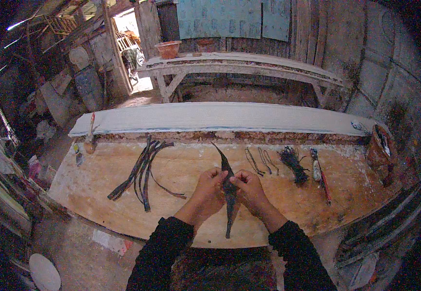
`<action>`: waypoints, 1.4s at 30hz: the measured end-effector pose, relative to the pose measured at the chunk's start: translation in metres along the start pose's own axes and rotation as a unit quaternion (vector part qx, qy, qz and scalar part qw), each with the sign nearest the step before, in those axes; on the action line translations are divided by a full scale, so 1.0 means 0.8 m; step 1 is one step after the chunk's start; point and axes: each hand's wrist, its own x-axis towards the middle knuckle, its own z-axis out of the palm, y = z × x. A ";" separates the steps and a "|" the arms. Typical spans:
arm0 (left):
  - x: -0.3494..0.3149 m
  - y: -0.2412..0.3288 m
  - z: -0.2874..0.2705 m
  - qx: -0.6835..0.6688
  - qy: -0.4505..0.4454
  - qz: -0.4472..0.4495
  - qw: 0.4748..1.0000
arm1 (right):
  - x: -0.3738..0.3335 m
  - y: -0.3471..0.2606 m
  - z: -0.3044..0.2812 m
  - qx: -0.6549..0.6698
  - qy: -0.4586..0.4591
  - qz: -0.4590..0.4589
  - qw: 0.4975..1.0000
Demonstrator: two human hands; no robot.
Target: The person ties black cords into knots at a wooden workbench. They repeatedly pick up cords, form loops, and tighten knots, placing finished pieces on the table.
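Both hands pinch a dark, leaf-shaped strip [230, 197] at its wide middle, above the near part of the wooden board. My left hand [211, 185] grips its left edge between thumb and fingers. From the other side my right hand [247, 187] holds the right edge the same way. The strip's narrow tips point away from me and toward me; its material is hard to tell. To the left lies a bundle of long dark strips [145, 169]. Right of my hands are several thin dark cord loops [264, 161] and a tangled dark bundle of cord [293, 165].
Beyond the wooden board [89, 189] runs a long white slab [220, 117]. A brush-like tool [90, 138] stands at the left, and a red-handled tool [324, 184] lies right. A brown container [381, 149] sits at the right edge. Farther back, a bench [249, 65] carries a clay pot [168, 49].
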 end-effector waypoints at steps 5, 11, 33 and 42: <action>0.004 0.002 -0.009 -0.004 -0.001 0.011 1.000 | 0.000 -0.001 -0.006 -0.031 -0.026 0.008 0.999; -0.002 0.018 -0.006 -0.011 0.016 0.020 1.000 | -0.016 -0.026 0.007 -0.047 -0.082 0.083 0.992; 0.025 -0.010 -0.028 0.053 -0.034 0.056 0.996 | 0.001 -0.014 -0.004 0.029 0.022 0.061 0.997; 0.078 -0.059 -0.083 0.119 -0.125 0.077 0.982 | 0.010 0.004 -0.001 -0.044 0.093 -0.047 0.994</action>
